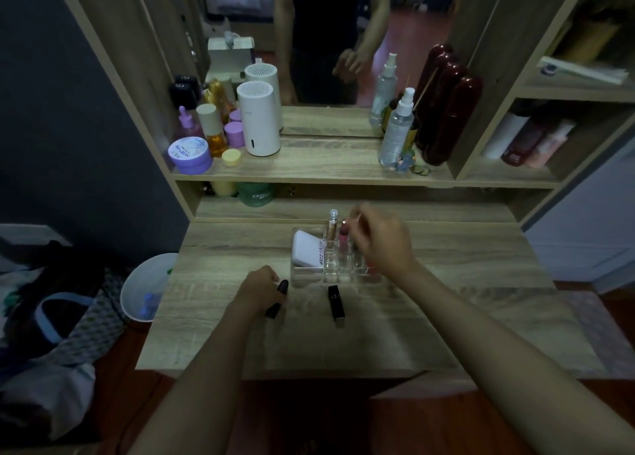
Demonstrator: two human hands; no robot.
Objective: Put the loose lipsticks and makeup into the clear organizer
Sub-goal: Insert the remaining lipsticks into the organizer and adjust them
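Note:
The clear organizer (311,276) stands mid-table. In it are a white compact (307,250), a clear-capped tube (332,227) and a pink lipstick (343,236). My right hand (381,241) hovers over the organizer's right side, blurred, its fingers apart above the pink lipstick. My left hand (263,288) rests on the table just in front of the organizer's left corner, closed on a black tapered lipstick (276,300). A black rectangular lipstick (336,301) lies loose on the table in front of the organizer.
The wooden dressing table (446,317) has a raised shelf with jars, bottles, a white cylinder device (257,121) and a spray bottle (397,131) under a mirror. A white bin (147,286) stands left of the table, with bags on the floor.

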